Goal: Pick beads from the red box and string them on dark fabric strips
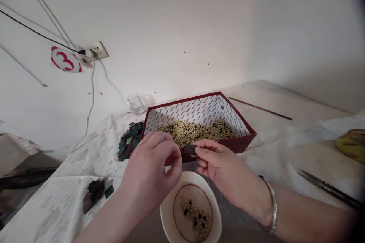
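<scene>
On the far left, a paper with a red 3 (66, 59) is on the wall, next to a plug spot (98, 50). Under it, a few dark bits (95, 193) lie on the white cloth (67, 188). Then comes a big heap of green and dark scraps (130, 142), right beside the box, with a clear cup (136, 104) behind it. My left hand (155, 161) has its thumb and finger close together, but I can't tell if they pinch anything. The white bowl (218, 214) sits below my hands, with some small balls (196, 218) in it. Above the bowl, in front of the red box (238, 144), is a dark piece (189, 149). My right hand (219, 161) pinches it in its fingertips. Lots of yellow and black balls (196, 131) fill the bottom of the box. I wear a shiny bracelet (274, 207). Past the box lie a thin stick (260, 108) and a dark tool with two points (327, 187).
</scene>
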`<state>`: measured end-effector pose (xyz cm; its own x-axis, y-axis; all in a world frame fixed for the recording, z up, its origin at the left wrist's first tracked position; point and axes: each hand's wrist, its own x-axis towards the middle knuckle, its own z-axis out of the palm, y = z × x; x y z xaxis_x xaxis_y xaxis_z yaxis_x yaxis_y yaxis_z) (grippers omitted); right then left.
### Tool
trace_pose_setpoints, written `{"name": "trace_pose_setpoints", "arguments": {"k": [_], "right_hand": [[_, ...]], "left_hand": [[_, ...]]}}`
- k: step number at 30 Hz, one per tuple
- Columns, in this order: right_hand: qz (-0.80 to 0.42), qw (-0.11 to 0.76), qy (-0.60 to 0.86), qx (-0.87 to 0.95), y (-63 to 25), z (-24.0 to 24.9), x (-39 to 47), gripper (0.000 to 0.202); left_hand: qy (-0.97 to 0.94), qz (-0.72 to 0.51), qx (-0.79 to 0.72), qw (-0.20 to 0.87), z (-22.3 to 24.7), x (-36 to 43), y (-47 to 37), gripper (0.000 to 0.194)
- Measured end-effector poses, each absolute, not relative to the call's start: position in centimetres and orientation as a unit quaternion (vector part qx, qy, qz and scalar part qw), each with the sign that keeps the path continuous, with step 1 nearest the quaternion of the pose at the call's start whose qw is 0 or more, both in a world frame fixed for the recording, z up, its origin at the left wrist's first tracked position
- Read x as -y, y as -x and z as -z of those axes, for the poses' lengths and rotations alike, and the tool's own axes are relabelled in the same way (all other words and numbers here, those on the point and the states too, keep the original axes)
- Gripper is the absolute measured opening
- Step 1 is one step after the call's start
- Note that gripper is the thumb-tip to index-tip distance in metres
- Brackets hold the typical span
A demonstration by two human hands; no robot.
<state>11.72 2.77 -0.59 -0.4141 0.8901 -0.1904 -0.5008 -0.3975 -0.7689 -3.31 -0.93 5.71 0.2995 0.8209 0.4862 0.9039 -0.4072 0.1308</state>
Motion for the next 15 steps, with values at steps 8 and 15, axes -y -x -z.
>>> {"name": "trace_pose_setpoints", "arguments": {"k": [8, 15], "right_hand": [[-0.759, 0.450, 0.326, 0.339, -11.6, 0.5, -2.6, 0.017], [-0.757, 0.444, 0.328, 0.351, -11.7, 0.7, -2.3, 0.014]], "left_hand": [[0.890, 0.026, 0.454, 0.031, -3.9, 2.4, 3.1, 0.008], [0.836, 0.102, 0.539, -0.013, -5.6, 1.0, 4.3, 0.014]]}}
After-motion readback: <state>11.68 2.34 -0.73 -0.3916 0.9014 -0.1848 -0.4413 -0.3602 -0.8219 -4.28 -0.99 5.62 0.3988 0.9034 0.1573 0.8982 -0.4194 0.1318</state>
